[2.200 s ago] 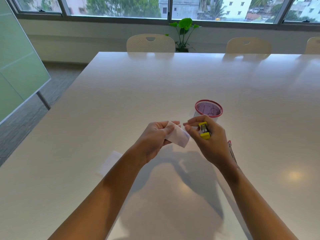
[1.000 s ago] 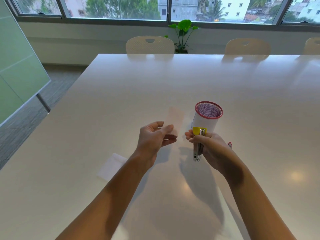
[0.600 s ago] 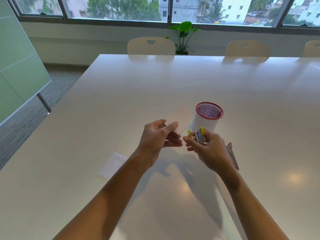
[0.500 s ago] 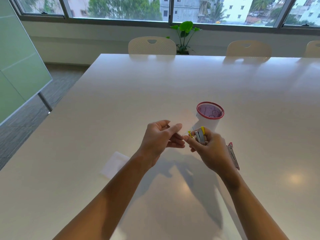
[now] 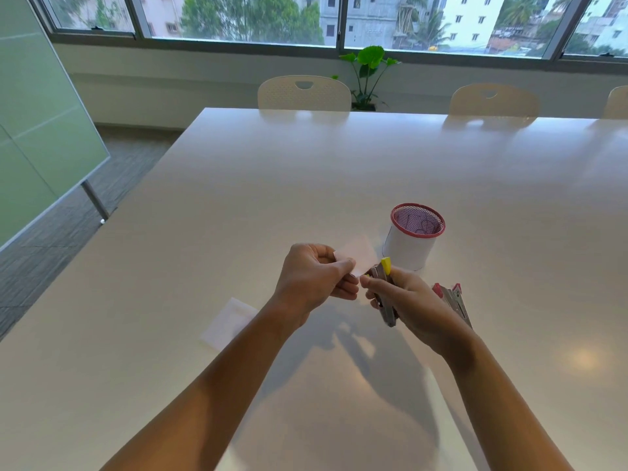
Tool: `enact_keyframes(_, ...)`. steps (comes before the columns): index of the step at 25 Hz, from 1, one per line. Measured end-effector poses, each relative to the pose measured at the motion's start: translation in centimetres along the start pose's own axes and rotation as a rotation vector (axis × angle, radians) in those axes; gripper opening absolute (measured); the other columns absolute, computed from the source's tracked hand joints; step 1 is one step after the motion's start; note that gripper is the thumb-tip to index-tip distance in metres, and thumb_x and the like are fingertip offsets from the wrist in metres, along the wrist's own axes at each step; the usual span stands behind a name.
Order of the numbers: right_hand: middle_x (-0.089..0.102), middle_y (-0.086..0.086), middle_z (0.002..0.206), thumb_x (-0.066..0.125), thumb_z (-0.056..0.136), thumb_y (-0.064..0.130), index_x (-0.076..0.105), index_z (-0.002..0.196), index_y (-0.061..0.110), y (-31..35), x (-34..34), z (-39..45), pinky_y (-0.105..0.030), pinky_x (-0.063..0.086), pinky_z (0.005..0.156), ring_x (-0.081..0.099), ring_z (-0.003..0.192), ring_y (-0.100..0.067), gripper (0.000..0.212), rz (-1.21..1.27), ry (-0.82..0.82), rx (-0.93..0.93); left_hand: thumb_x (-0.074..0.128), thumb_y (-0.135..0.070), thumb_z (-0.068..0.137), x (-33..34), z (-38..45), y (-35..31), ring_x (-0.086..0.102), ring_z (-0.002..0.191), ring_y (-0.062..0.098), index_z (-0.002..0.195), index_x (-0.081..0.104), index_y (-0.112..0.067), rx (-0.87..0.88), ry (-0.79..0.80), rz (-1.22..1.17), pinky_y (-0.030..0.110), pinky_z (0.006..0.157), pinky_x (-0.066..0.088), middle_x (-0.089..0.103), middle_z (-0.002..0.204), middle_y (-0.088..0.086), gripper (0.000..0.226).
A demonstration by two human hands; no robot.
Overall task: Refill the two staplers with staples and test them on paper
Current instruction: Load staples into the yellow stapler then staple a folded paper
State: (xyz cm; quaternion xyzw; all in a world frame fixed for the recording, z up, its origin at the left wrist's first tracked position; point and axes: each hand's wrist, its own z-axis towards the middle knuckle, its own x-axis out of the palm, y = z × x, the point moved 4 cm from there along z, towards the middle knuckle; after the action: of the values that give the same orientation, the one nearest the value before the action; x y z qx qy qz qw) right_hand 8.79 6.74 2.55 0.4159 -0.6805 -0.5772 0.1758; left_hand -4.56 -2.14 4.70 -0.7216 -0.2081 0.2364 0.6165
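Observation:
My left hand (image 5: 314, 278) pinches a small white paper slip (image 5: 356, 254) by its near edge, above the white table (image 5: 306, 171). My right hand (image 5: 411, 305) grips a small metal stapler with yellow ends (image 5: 384, 287), its jaw close to the slip's lower right corner. A second stapler, metal with red ends (image 5: 453, 300), lies on the table just right of my right hand, partly hidden by it.
A red-rimmed mesh pen cup wrapped in white (image 5: 413, 236) stands just beyond my hands. Another white paper piece (image 5: 229, 322) lies flat on the table, left of my left forearm. Chairs (image 5: 304, 93) line the far edge; a green board (image 5: 40, 130) stands at the left.
The stapler was off the paper and hung downward a second ago; now it is back up at the slip's corner. My left hand has raised the slip again.

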Motion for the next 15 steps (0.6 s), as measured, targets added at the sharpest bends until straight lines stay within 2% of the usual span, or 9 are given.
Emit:
enact_keyframes(4, 0.064, -0.009, 0.11, 0.045, 0.099, 0.042, 0.057, 0.106, 0.02, -0.6, 0.1, 0.4, -0.032, 0.048, 0.085, 0.063, 0.097, -0.02, 0.026, 0.427, 0.061, 0.151, 0.069, -0.007, 0.09, -0.2, 0.1, 0.1, 0.073, 0.061, 0.028, 0.085, 0.07, 0.001, -0.023, 0.046, 0.046, 0.035, 0.063, 0.063, 0.074, 0.069, 0.014, 0.009)
enact_keyframes(6, 0.064, -0.012, 0.11, 0.044, 0.1, 0.04, 0.056, 0.105, 0.016, -0.9, -0.1, 0.2, -0.033, 0.05, 0.085, 0.064, 0.097, -0.023, 0.028, 0.549, 0.051, 0.215, 0.07, -0.007, 0.089, -0.3, 0.1, 0.1, 0.072, 0.06, 0.027, 0.088, 0.07, 0.004, -0.034, 0.068, 0.043, 0.036, 0.063, 0.063, 0.074, 0.067, 0.014, 0.011)
enact_keyframes(9, 0.064, -0.017, 0.096, 0.048, 0.099, 0.037, 0.057, 0.106, 0.009, -0.7, -0.3, -0.4, -0.036, 0.05, 0.086, 0.061, 0.09, -0.025, 0.03, 0.643, 0.078, 0.247, 0.07, -0.008, 0.089, -0.3, 0.2, 0.0, 0.071, 0.058, 0.026, 0.088, 0.07, 0.004, -0.04, 0.094, 0.043, 0.037, 0.064, 0.063, 0.073, 0.066, 0.013, 0.012)
enact_keyframes(13, 0.066, -0.016, 0.096, 0.049, 0.095, 0.043, 0.059, 0.113, 0.008, -0.5, -0.5, -0.7, -0.034, 0.053, 0.081, 0.063, 0.088, -0.023, 0.041, 0.649, 0.11, 0.285, 0.07, -0.01, 0.09, -0.3, 0.2, 0.0, 0.072, 0.059, 0.024, 0.089, 0.07, -0.001, -0.046, 0.115, 0.086, 0.037, 0.067, 0.063, 0.074, 0.068, 0.011, 0.008)
enact_keyframes(15, 0.069, -0.016, 0.093, 0.056, 0.086, 0.042, 0.059, 0.113, 0.009, -0.6, -0.6, -0.6, -0.033, 0.057, 0.075, 0.065, 0.085, -0.024, 0.043, 0.668, 0.109, 0.296, 0.07, -0.009, 0.09, -0.2, 0.2, 0.0, 0.072, 0.059, 0.024, 0.087, 0.07, -0.003, -0.043, 0.127, 0.093, 0.037, 0.067, 0.063, 0.074, 0.068, 0.011, 0.007)
